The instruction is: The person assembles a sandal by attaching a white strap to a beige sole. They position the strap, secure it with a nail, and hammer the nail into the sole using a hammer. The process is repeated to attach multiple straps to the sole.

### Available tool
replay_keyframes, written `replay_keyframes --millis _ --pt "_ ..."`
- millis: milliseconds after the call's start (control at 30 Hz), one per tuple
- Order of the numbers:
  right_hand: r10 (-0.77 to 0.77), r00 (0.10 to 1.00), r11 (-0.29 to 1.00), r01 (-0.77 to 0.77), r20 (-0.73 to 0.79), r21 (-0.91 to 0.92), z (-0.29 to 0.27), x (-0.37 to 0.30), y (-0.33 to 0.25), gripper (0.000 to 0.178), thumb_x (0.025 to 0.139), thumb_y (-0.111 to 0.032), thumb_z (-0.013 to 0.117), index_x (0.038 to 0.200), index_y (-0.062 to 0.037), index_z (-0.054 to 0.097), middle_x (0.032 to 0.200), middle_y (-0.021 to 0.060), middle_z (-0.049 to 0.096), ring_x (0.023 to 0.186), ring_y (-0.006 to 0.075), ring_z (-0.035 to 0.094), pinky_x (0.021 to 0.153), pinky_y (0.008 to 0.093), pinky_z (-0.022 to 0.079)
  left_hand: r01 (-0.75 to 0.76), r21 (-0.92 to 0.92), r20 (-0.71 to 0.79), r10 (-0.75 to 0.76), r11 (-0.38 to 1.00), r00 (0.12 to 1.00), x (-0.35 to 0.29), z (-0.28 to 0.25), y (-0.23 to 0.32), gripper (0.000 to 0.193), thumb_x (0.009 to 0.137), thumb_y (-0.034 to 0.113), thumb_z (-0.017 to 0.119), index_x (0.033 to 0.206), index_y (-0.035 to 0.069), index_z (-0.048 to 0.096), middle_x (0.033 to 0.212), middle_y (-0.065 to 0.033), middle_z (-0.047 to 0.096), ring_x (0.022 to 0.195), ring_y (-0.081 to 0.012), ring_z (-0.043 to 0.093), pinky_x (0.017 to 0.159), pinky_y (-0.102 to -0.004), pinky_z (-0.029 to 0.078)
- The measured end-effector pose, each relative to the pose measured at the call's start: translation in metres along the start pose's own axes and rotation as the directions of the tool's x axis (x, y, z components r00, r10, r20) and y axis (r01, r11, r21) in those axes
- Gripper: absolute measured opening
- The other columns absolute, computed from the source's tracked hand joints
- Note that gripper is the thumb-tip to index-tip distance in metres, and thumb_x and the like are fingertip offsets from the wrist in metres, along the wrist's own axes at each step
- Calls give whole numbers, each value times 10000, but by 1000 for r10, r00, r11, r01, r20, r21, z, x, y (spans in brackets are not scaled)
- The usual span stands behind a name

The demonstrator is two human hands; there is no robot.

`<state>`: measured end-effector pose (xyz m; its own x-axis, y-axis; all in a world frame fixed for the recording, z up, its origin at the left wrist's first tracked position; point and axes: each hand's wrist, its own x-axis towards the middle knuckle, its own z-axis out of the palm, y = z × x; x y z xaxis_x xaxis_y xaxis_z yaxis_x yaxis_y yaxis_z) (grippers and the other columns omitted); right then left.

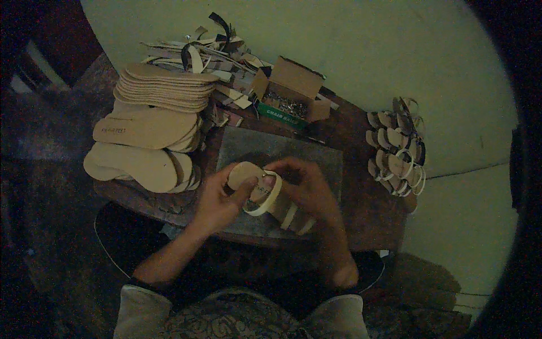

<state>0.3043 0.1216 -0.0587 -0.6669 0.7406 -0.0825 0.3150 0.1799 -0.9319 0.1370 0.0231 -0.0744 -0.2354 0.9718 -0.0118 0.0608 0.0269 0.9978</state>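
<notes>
A sandal (241, 173) with a tan insole and a pale cream strap (272, 199) is held between my two hands above a dark grey slab (240, 142). My left hand (217, 198) is closed around its left side, the thumb pressed on the insole. At the strap's far end, the fingers of my right hand (305, 182) are closed on the sandal. Part of its sole is hidden by my hands. More pale straps (289, 216) show below my right hand, near the slab's front edge; I cannot tell whether they belong to the same sandal.
Tan sole pieces (144, 127) are piled at the left, with a neat stack (166, 87) behind. Loose strips (197, 59) lie at the back beside an open cardboard box (282, 116) of small metal pieces. Strapped sandals (395, 150) are stacked at the right edge, near the wall (463, 107).
</notes>
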Motion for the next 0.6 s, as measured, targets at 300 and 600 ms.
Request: replay_keyframes --millis 300,600 --pt "53 995 993 -61 80 96 0 6 -9 229 791 -207 689 920 -38 603 873 35 637 834 113 580 757 285 469 100 -54 47 -98 993 994 1 -4 6 218 870 159 597 1018 0 583 898 -58 643 819 -102 592 721 -254 476" --pt "22 995 997 -29 99 66 -1 9 -3 221 786 -204 685 912 -43 603 878 42 634 838 112 570 751 277 463 106 -32 58 -104 994 993 5 -3 -2 205 863 137 591 1011 -4 583 902 -68 647 813 -115 599 723 -266 478"
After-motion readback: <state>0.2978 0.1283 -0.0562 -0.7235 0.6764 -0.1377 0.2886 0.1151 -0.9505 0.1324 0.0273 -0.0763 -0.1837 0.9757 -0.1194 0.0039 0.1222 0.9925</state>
